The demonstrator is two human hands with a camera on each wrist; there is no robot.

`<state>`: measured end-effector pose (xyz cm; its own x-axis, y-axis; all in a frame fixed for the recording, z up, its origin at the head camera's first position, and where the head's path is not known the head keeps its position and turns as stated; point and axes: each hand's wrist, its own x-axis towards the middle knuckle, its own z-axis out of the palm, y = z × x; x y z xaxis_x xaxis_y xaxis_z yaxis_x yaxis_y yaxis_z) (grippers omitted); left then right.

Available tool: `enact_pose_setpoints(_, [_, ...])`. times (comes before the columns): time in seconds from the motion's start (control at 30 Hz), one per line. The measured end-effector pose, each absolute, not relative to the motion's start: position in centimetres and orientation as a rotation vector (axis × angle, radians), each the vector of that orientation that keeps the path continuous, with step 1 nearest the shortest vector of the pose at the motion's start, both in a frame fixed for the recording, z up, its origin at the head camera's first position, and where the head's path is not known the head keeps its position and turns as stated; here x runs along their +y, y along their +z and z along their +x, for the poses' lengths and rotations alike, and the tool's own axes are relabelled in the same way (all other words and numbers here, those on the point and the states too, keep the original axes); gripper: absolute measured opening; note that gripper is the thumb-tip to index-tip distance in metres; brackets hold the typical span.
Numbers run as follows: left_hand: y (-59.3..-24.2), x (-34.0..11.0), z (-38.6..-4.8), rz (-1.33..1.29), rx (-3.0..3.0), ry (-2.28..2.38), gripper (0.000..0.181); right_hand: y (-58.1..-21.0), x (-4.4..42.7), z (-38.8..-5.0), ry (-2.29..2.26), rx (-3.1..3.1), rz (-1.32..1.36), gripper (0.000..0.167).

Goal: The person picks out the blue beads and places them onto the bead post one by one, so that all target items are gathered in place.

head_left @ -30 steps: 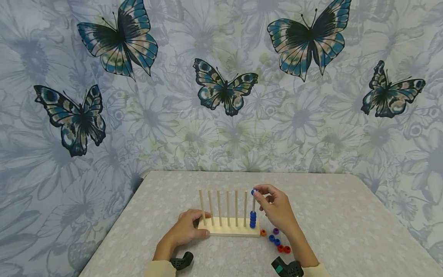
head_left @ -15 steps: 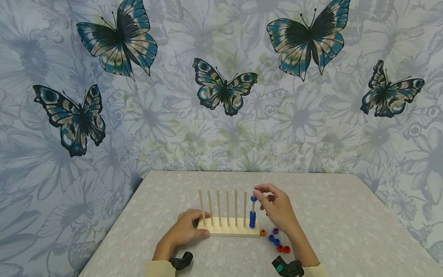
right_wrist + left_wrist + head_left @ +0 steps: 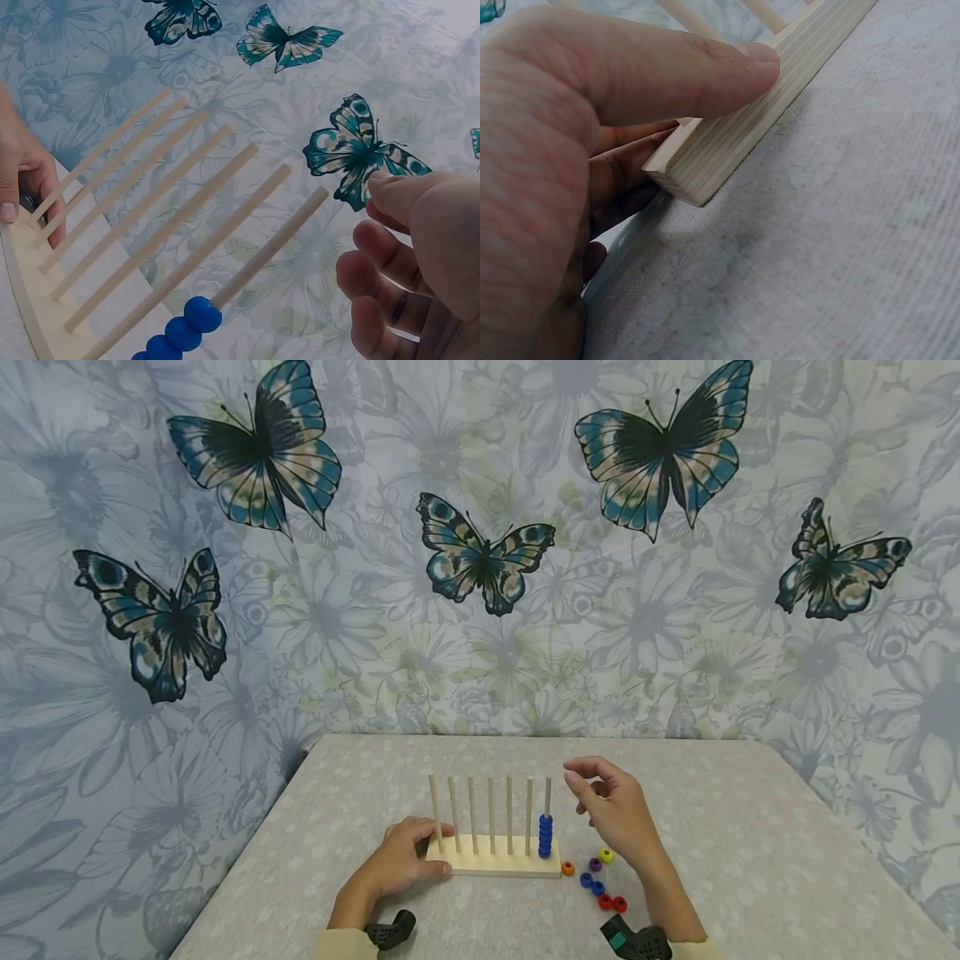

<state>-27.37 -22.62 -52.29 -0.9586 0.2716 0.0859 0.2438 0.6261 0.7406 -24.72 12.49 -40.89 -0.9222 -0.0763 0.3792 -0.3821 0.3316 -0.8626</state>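
A wooden peg stand [image 3: 495,862] with a row of upright pegs rests on the table. My left hand [image 3: 401,862] grips its left end, the thumb [image 3: 735,75] on the front edge and the other fingers behind. Several blue beads [image 3: 545,837] are stacked on the rightmost peg, whose upper part is bare; the other pegs carry no beads. My right hand [image 3: 618,810] hovers right of that peg's top, holding nothing, its fingers [image 3: 382,247] loosely bent. In the right wrist view, the upper blue beads [image 3: 202,314] show on the peg.
Loose beads lie right of the stand: orange [image 3: 567,868] by its corner, purple [image 3: 596,865], yellow [image 3: 606,856], two blue [image 3: 587,880] and two red [image 3: 605,902]. A patterned cloth covers the table [image 3: 750,843], and a butterfly-print wall [image 3: 637,677] stands behind it.
A blue bead left my right fingertips and slid down the rightmost peg onto the stack. My right hand moved right, off the peg, and a yellow bead came into view. My left hand stayed put.
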Motion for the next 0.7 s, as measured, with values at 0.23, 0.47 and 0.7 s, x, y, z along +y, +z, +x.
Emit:
enact_pose_setpoints(0.23, [-52.1, -22.7, -27.2, 0.444, 2.805, 1.252, 0.029, -40.4, 13.4, -24.5, 1.572, -2.329, 0.412, 0.025])
enact_pose_setpoints(0.47, [-52.0, -22.7, -27.2, 0.458, 2.799, 1.278, 0.035, -40.3, 14.2, -24.6, 1.539, -2.346, 0.406, 0.026])
enact_pose_setpoints(0.7, [-52.3, -22.7, -27.0, 0.450, 2.788, 1.283, 0.037, -40.2, 15.1, -24.4, 1.472, -2.378, 0.431, 0.024])
